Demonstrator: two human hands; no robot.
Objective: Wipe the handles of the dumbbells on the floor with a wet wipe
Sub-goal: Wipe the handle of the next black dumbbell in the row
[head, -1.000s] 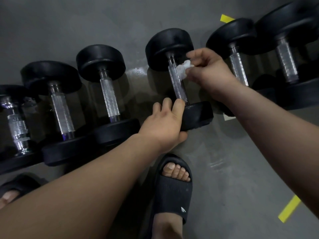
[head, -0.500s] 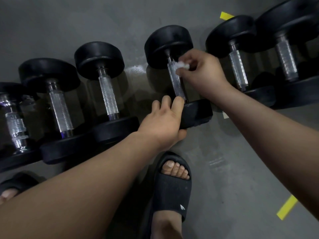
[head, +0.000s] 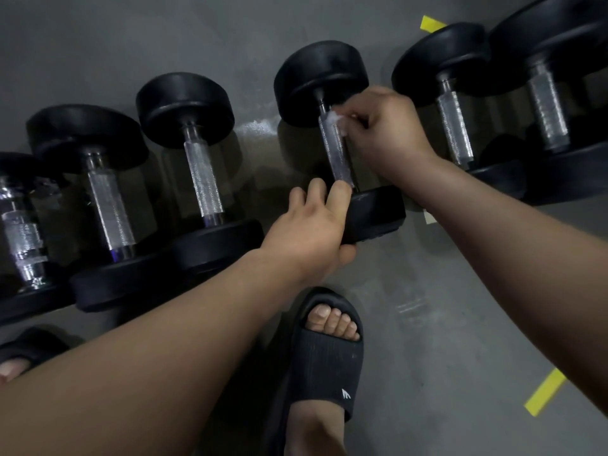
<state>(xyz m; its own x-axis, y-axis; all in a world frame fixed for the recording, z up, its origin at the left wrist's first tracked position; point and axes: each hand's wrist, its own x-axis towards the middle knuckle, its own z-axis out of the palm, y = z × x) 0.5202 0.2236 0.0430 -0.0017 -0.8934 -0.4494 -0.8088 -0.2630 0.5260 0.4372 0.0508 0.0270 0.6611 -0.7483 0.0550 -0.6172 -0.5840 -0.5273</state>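
Several black dumbbells with knurled metal handles lie in a row on the grey floor. On the middle dumbbell (head: 324, 79), my right hand (head: 386, 133) presses a small white wet wipe (head: 334, 117) against the top of the handle (head: 337, 153), close to the far weight. My left hand (head: 307, 233) grips the near weight (head: 375, 212) of the same dumbbell, fingers curled over its edge beside the handle's lower end. Most of the wipe is hidden under my right fingers.
Two dumbbells (head: 186, 106) lie left of the middle one, with a smaller chrome one (head: 23, 235) at the far left; two more (head: 442, 57) lie on the right. My foot in a black slide (head: 325, 353) stands below the left hand. Yellow tape strips (head: 544, 391) mark the floor.
My right hand has brought the wipe from just right of the handle onto its upper end and closed over it. My left hand stays on the near weight.
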